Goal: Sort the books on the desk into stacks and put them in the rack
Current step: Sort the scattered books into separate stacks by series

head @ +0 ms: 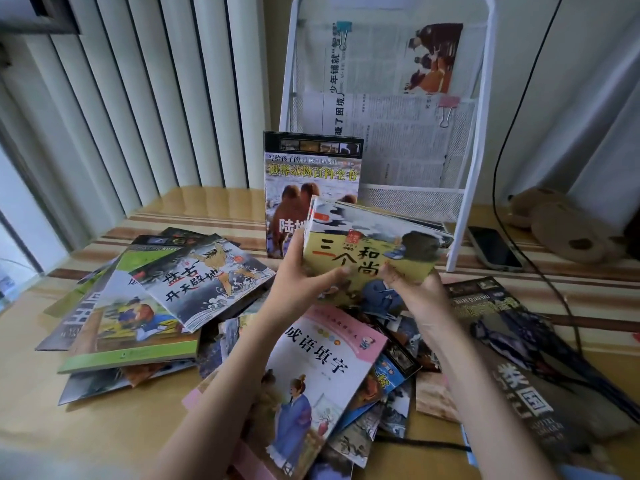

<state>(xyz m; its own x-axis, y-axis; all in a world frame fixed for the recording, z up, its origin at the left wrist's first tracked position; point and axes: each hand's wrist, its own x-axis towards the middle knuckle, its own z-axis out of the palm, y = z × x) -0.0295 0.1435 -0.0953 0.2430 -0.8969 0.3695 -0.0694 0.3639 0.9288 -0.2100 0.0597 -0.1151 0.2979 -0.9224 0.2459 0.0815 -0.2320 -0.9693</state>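
Both hands hold a small stack of thin picture books (374, 244) lifted above the desk, its top cover yellow with a monk. My left hand (304, 271) grips the stack's left edge, and my right hand (412, 292) grips its lower right corner. Behind it a tall animal encyclopedia (304, 178) with a camel stands upright at the left of the white mesh rack (415, 199). Loose books cover the desk: a pink-topped book (318, 368) below the hands, a dark wave-cover book (207, 282) on a pile at the left, and a dark magazine (512, 341) at the right.
Newspaper (391, 109) clipped inside the rack lines its back. A phone (493, 247) lies right of the rack with a black cable (554, 282) crossing the desk. Round cardboard pieces (568, 230) sit at far right. Vertical blinds (138, 98) stand behind the striped desk (207, 209).
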